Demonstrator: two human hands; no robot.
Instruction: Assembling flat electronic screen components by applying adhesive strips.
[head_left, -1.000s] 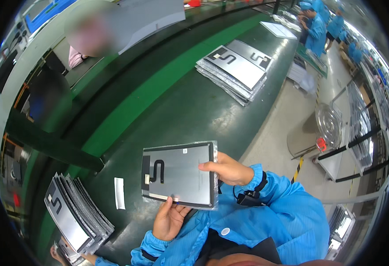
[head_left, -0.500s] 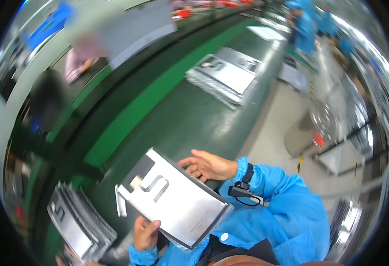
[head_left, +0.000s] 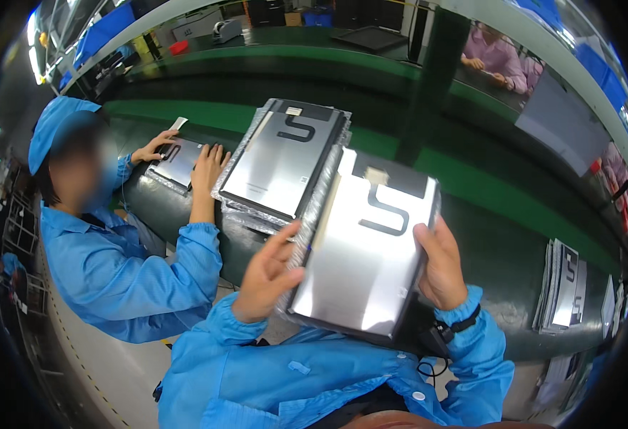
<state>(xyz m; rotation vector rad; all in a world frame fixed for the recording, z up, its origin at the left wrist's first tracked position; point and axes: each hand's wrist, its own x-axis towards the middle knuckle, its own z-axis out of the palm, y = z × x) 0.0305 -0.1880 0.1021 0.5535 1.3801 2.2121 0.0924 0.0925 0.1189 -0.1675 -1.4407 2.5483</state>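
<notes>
One long dark-green workbench [head_left: 496, 286] runs across the view, a lighter green band along it. One co-worker [head_left: 106, 275] in blue sits at the left. Nearest the middle of the bench is one pile [head_left: 275, 161] of flat silver-grey panels with bubble wrap between them; its layers are too hidden to count. One panel [head_left: 360, 264] is in the person's hands, in front of the bench and just right of that pile, overlapping its edge in view. It is rectangular, tilted and shiny, with a dark band at the top and bubble wrap [head_left: 315, 207] along its left edge. At the far right lies a second, smaller-looking pile [head_left: 563, 282]. Across the bench sits one shallow black tray [head_left: 371, 38]. Under the co-worker's two hands is one more panel [head_left: 174, 166].

The right hand [head_left: 443, 268] grips the held panel's right edge, thumb on its face. The left hand [head_left: 267, 275] is at the left edge, fingers spread; whether it grips there, I cannot tell. Farther off are one blue bin [head_left: 317, 17] and one small red dish [head_left: 178, 47], contents unclear. Smallest are one black S-shaped strip [head_left: 385, 222] and one pale tab [head_left: 376, 176] on the held panel.
</notes>
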